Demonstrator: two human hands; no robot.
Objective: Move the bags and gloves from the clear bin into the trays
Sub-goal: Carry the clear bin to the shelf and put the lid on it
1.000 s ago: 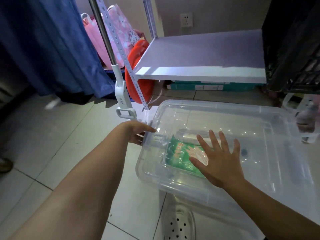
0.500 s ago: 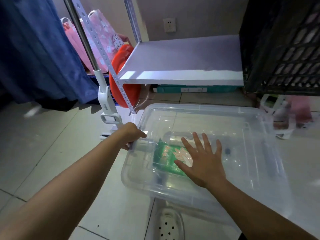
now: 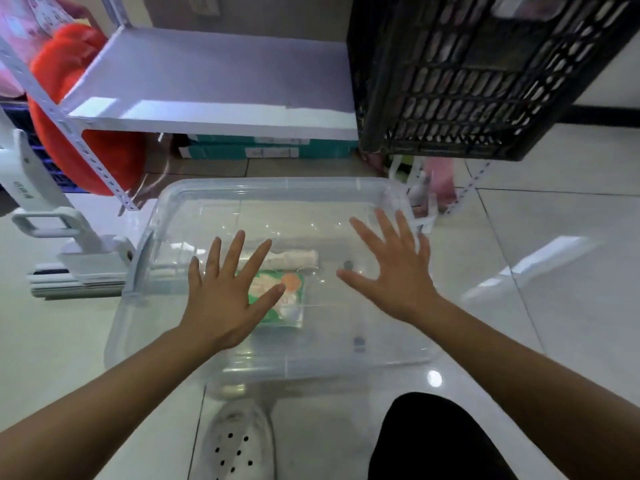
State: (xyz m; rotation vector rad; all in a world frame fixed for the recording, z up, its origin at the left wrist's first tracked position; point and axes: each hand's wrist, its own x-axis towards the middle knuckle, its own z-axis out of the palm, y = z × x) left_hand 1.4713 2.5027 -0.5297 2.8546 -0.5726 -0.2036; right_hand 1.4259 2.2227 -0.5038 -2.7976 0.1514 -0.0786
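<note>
On the tiled floor (image 3: 554,258) before me sits the clear bin (image 3: 221,194), its lid still on, square to my view. My left hand (image 3: 225,299) lies over the lid's near-left part with all fingers straight and fanned wide, holding nothing; I cannot tell whether the palm touches the lid or hangs just above it. My right hand (image 3: 394,271) is spread the same way over the right half, fingertips reaching toward the far-right corner, also holding nothing. Inside the bin, seen through the lid, a green packet (image 3: 291,299) printed with pale glove shapes lies flat on the bottom, partly hidden under my left fingers. Just beyond it, touching or nearly touching its far edge, lies a white roll (image 3: 294,258), lengthwise left to right; whether it is bags or gloves I cannot tell. Beyond the bin stands a metal rack with a white shelf (image 3: 214,81); teal boxes (image 3: 263,150) lie on the floor beneath it. A black crate (image 3: 467,74) with a slotted wall occupies the shelf's right end and overhangs the bin's far-right corner in view. A red object (image 3: 69,98) stands left of the rack, and a white appliance (image 3: 52,220) with a handle sits left of the bin. A white perforated shoe (image 3: 239,445) shows at the near edge.
</note>
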